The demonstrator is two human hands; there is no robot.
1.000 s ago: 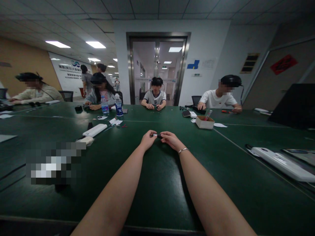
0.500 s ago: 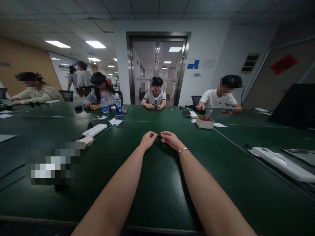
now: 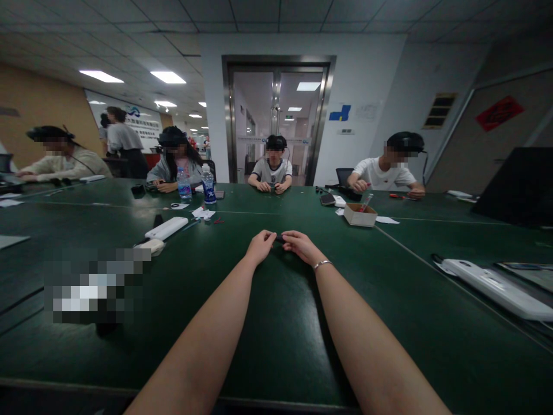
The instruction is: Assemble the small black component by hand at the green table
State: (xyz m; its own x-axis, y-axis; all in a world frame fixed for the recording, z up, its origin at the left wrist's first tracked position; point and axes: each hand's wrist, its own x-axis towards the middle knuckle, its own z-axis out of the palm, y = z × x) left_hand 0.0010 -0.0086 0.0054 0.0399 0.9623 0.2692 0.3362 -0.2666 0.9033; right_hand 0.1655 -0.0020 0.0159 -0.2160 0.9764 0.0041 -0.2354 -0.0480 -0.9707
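Both my arms reach out over a dark green table (image 3: 185,357). Between my fingertips is a small dark object (image 3: 279,238), too small and too dark for its kind to show. My right hand (image 3: 300,246), with a silver bracelet (image 3: 322,264) at the wrist, pinches it from the right. From the left, the closed fingertips of my left hand (image 3: 261,246) meet its other end; whether they grip it or something smaller there is hidden.
An open box (image 3: 360,218) with a clear tube stands ahead to the right. Two bottles (image 3: 209,187), paper scraps (image 3: 203,213) and a white power strip (image 3: 167,229) are ahead to the left. A white device (image 3: 496,288) lies at right. Several people sit around the table's far side.
My hands keep nearly the same place and pose. The seated person at the right has raised a hand from the table. Walking people in the background have shifted left.
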